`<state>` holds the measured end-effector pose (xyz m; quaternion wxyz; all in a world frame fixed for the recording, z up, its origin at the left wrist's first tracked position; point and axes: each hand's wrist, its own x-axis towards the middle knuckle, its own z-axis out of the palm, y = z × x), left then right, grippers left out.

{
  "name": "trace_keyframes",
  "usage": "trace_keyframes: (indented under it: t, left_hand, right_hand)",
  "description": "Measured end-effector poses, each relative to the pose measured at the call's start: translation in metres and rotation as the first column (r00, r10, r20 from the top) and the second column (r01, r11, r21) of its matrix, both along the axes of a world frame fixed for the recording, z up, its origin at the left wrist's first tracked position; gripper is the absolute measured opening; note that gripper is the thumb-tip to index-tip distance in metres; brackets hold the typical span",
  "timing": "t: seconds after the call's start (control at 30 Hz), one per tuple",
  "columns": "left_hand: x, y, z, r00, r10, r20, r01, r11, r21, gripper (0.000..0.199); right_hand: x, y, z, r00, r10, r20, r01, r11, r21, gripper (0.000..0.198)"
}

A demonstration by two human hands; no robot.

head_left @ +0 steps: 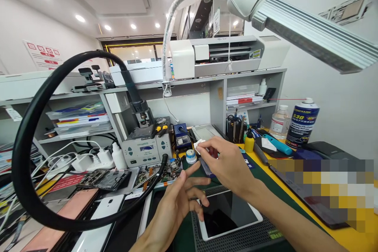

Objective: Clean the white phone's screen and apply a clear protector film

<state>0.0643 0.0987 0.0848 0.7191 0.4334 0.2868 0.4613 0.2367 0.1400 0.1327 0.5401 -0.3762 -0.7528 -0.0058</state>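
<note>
Head view: left hand (180, 202) spread and empty; right hand (228, 163) pinching a small white wad (198, 145).
A leftward swing could snag the black hose (22, 138) in its way; a forward reach, tip the round jar (191, 157). The tablet (228, 212) lies on the perforated mat (242, 241) near its left edge; a spray can (302, 124) stands toward the yellow counter's (357, 241) far right.

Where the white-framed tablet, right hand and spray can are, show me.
White-framed tablet (228, 214), head view: dark screen.
Right hand (226, 161), head view: back of the hand.
Spray can (302, 125), head view: printed label.
</note>
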Motion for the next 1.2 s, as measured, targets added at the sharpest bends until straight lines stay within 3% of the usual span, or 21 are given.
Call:
trace_keyframes:
  t: [0.27, 0.43, 0.6, 0.9, 1.2]
  left_hand:
    - [-0.002, 0.001, 0.002, 0.999, 0.032, 0.029, -0.034, 0.999, 0.041, 0.065]
    - [-0.001, 0.001, 0.003, 0.999, 0.02, 0.042, -0.022, 0.999, 0.042, 0.06]
    - [-0.001, 0.003, 0.002, 0.997, -0.037, 0.063, 0.037, 0.999, 0.003, 0.057]
    - [-0.003, 0.006, 0.005, 0.951, -0.068, 0.301, 0.1, 0.991, -0.092, 0.059]
    - [-0.015, 0.003, 0.006, 0.912, -0.057, 0.407, 0.164, 0.959, -0.232, 0.06]
  right_hand:
    - [0.017, -0.003, -0.009, 0.999, -0.037, -0.02, 0.035, 0.996, -0.078, 0.013]
    - [0.021, -0.003, -0.013, 1.0, -0.02, -0.023, 0.019, 0.999, -0.05, 0.012]
    - [0.007, -0.002, -0.012, 0.994, 0.101, 0.043, -0.102, 0.994, 0.026, 0.012]
    - [-0.023, -0.014, -0.032, 0.919, 0.322, 0.229, -0.347, 0.935, 0.078, 0.018]
    - [-0.037, -0.033, -0.044, 0.855, 0.387, 0.345, -0.433, 0.899, 0.064, 0.019]
